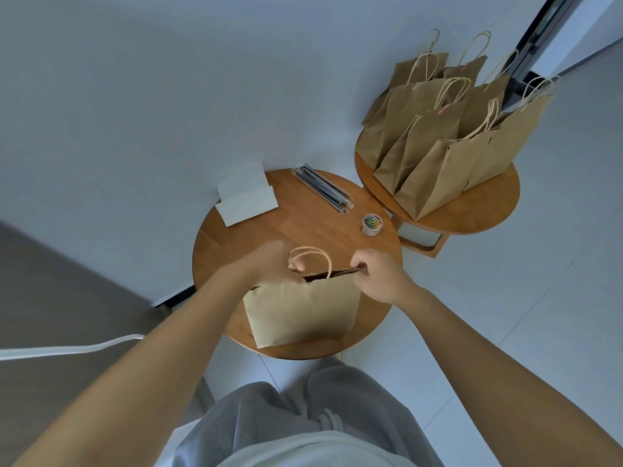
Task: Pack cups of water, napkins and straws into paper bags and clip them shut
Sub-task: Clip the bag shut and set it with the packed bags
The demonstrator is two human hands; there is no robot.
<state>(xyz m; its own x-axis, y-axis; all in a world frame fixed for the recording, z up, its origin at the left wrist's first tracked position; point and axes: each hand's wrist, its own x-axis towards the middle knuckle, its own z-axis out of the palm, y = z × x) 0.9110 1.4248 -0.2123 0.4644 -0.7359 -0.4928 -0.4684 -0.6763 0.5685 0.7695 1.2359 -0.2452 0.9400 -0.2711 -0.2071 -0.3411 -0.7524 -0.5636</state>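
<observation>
A brown paper bag [303, 311] stands on the near round wooden table [303, 227], its twine handle up. My left hand [269, 267] grips the left part of the bag's top edge. My right hand [377, 274] pinches the right end of that edge, so the mouth shows only a narrow dark slit. What is inside the bag is hidden. Further back on the table lie white napkins [247, 200], a bundle of wrapped straws [323, 188] and a small clear jar of coloured paper clips [372, 225]. No cup is in view.
A second round table [472, 210] at the back right carries several brown paper bags [448, 139] standing close together. A white wall runs behind both tables. A dark door frame [536, 38] stands at the far right. My grey trousers [303, 416] fill the bottom.
</observation>
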